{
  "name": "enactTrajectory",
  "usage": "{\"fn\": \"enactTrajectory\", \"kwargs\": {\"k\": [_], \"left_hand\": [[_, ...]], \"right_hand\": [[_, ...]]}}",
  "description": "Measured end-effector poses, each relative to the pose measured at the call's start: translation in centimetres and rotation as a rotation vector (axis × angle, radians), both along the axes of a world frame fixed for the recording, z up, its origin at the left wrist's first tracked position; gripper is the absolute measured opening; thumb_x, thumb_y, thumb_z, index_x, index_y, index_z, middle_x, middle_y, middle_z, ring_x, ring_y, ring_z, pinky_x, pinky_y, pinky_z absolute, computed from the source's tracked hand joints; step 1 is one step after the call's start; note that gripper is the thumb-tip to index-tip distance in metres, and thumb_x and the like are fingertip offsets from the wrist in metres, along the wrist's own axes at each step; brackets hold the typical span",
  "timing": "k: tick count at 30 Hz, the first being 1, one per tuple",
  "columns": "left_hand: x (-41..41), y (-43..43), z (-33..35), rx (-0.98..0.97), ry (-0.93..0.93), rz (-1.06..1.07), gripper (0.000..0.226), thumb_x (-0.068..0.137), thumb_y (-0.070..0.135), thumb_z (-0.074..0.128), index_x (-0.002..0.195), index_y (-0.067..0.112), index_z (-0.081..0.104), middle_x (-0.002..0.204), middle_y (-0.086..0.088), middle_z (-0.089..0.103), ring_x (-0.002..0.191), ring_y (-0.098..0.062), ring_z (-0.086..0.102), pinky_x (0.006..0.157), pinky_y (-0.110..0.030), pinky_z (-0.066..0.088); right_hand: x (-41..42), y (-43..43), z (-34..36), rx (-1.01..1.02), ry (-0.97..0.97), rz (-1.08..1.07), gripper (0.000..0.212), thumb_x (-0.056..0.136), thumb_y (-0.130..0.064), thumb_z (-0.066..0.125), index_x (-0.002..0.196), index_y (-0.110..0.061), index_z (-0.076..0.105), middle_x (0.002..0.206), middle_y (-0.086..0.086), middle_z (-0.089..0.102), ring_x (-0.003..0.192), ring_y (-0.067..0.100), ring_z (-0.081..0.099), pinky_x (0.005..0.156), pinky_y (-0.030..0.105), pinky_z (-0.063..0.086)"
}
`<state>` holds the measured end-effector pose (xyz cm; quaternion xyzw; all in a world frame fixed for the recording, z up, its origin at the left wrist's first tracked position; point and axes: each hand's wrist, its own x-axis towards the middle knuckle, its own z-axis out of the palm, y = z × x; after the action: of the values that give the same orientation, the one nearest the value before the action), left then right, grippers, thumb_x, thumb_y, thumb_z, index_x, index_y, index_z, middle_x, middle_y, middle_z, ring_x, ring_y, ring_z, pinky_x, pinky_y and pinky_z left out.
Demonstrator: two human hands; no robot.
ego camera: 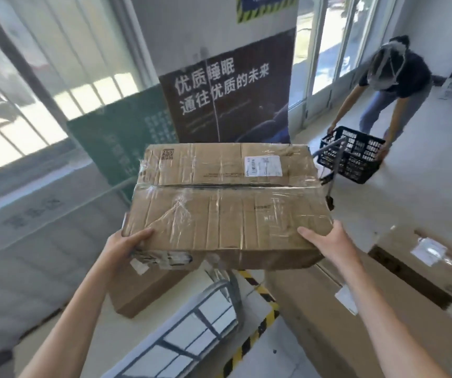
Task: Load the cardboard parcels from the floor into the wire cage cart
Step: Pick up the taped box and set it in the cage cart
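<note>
A large taped cardboard parcel (pixel 227 205) with a white label is held up in mid-air at chest height. My left hand (pixel 126 246) grips its near left corner and my right hand (pixel 325 244) grips its near right corner. Below it a grey wire cage cart (pixel 192 323) shows its rail and mesh panel. Another parcel (pixel 143 290) sits under the held one at the left. Two more parcels lie on the floor at the right, a long one (pixel 355 323) and a smaller one (pixel 421 266) with a label.
A tall poster stand (pixel 227 99) rises right behind the held parcel, with a green board (pixel 121 143) to its left. At the far right another person (pixel 391 88) bends over a black plastic crate (pixel 353 154). Yellow-black floor tape (pixel 263 317) runs beside the cart.
</note>
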<state>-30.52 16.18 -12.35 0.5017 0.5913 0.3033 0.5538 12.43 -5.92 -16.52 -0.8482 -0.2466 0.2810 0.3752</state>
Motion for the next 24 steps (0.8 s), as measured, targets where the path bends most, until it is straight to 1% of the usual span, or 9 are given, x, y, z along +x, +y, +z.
{"fn": "enactTrajectory", "kwargs": {"k": [2,4,7,9,11,15,20,22,24], "left_hand": [[-5.3,-0.8,0.7,-0.007,-0.010,0.135,0.051,0.073,0.023,0.086,0.117,0.003,0.067,0.106,-0.018,0.074,0.101,-0.037,0.070,0.095,-0.053,0.053],[-10.6,-1.5,1.3,-0.006,-0.005,0.253,0.048,0.075,0.019,0.084,0.117,0.002,0.067,0.107,-0.020,0.073,0.103,-0.040,0.069,0.095,-0.056,0.052],[-19.0,-2.1,1.5,0.007,0.018,0.366,0.042,0.076,0.017,0.082,0.113,0.003,0.069,0.106,-0.021,0.073,0.102,-0.041,0.069,0.096,-0.055,0.052],[-24.1,-2.0,1.0,0.014,0.019,0.429,0.040,0.075,0.017,0.082,0.111,0.003,0.070,0.102,-0.020,0.074,0.091,-0.035,0.072,0.079,-0.044,0.060],[-28.1,-1.7,0.3,0.018,0.017,0.462,0.040,0.074,0.018,0.082,0.109,0.002,0.070,0.100,-0.016,0.076,0.081,-0.029,0.073,0.062,-0.030,0.059],[-35.8,-0.2,-3.8,-0.045,-0.023,0.513,0.042,0.075,0.013,0.081,0.114,0.001,0.069,0.105,-0.017,0.074,0.094,-0.035,0.071,0.086,-0.043,0.056],[-40.9,0.5,-13.0,-0.232,-0.026,0.463,0.051,0.074,0.022,0.083,0.119,0.004,0.067,0.100,-0.007,0.077,0.080,-0.018,0.074,0.061,-0.025,0.056],[-41.4,0.2,-16.9,-0.335,-0.016,0.452,0.066,0.065,0.028,0.088,0.121,0.003,0.066,0.102,-0.007,0.077,0.087,-0.022,0.074,0.071,-0.030,0.057],[-41.1,0.0,-20.5,-0.422,-0.020,0.442,0.078,0.056,0.033,0.092,0.123,0.004,0.064,0.107,-0.009,0.075,0.096,-0.028,0.072,0.086,-0.040,0.057]], "right_hand": [[-3.3,4.4,0.8,0.015,0.006,0.103,0.087,0.060,-0.074,0.078,0.119,-0.019,0.045,0.124,0.006,0.062,0.108,0.028,0.059,0.079,0.038,0.048],[-7.3,8.6,1.4,0.003,-0.017,0.211,0.096,0.056,-0.080,0.074,0.124,-0.018,0.048,0.122,0.003,0.063,0.110,0.028,0.061,0.085,0.042,0.051],[-14.3,14.1,1.6,-0.010,-0.060,0.369,0.106,0.052,-0.089,0.067,0.128,-0.019,0.046,0.119,0.000,0.064,0.106,0.027,0.063,0.080,0.040,0.052],[-19.0,17.4,1.2,-0.012,-0.062,0.458,0.107,0.051,-0.091,0.066,0.128,-0.019,0.045,0.120,0.001,0.064,0.106,0.027,0.063,0.081,0.040,0.053],[-22.9,20.0,0.5,-0.021,-0.063,0.505,0.109,0.051,-0.090,0.066,0.129,-0.018,0.044,0.122,0.004,0.063,0.107,0.028,0.063,0.084,0.043,0.054],[-30.6,23.9,-2.6,-0.098,-0.056,0.577,0.112,0.054,-0.087,0.068,0.135,-0.015,0.040,0.130,0.007,0.059,0.113,0.030,0.060,0.088,0.044,0.053],[-35.4,26.1,-8.2,-0.255,-0.038,0.594,0.099,0.061,-0.075,0.077,0.132,-0.013,0.045,0.128,0.006,0.061,0.108,0.026,0.060,0.081,0.038,0.050],[-35.8,26.3,-10.5,-0.337,-0.042,0.604,0.093,0.062,-0.072,0.078,0.128,-0.015,0.047,0.125,0.005,0.062,0.100,0.022,0.059,0.073,0.034,0.047],[-35.8,26.5,-13.0,-0.422,-0.064,0.613,0.093,0.064,-0.072,0.077,0.131,-0.015,0.047,0.127,0.006,0.062,0.106,0.025,0.060,0.074,0.034,0.045]]}}
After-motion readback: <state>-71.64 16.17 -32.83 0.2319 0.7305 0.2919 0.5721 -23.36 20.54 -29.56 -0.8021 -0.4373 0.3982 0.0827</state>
